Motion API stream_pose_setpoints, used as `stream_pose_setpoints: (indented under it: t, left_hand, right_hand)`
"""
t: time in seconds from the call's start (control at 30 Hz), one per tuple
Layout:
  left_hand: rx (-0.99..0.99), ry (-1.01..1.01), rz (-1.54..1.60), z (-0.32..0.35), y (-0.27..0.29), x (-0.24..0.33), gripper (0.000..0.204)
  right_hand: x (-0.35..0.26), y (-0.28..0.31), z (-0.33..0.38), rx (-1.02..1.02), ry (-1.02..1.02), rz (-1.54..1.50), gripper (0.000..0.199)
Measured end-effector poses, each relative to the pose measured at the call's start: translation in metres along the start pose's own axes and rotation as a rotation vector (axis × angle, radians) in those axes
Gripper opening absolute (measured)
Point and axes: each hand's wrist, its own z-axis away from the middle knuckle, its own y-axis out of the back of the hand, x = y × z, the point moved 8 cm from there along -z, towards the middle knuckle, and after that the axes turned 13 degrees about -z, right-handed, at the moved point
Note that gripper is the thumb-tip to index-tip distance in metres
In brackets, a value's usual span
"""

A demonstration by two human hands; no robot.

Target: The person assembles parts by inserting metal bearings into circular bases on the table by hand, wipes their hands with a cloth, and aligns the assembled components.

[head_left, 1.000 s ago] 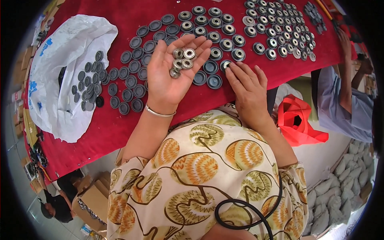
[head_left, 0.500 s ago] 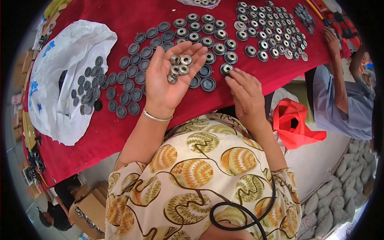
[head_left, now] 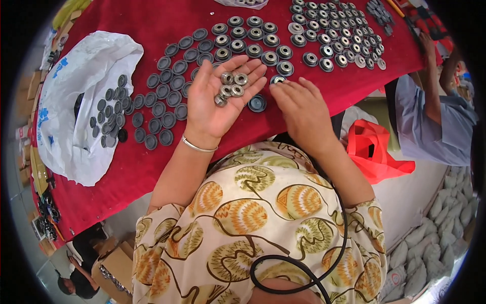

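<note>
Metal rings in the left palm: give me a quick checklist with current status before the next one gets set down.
1. Left hand palm up and level: ok.
2. Metal rings resting loose in the palm, none sliding off: ok.
3. Right hand fingertips on a cap with a ring on the red cloth: ok.
4. Dark cap beside the palm without a ring: ok.
5. Ring fully seated under the fingertips: cannot tell.
6. White bag of spare caps within reach: ok.
</note>
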Motion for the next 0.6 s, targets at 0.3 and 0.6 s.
stream_pose_setpoints:
  t: [0.3,0.6]
  left_hand:
    - [-0.237,0.138,0.073,0.007,-0.006,-0.012,0.064]
    - [-0.276,0.117,0.013,0.01,-0.008,-0.002,0.059]
  right_hand:
    - [-0.015,0.023,-0.044,0.156,-0.006,-0.37,0.032]
    - [-0.002,0.011,-0.055,0.118,-0.021,-0.474,0.026]
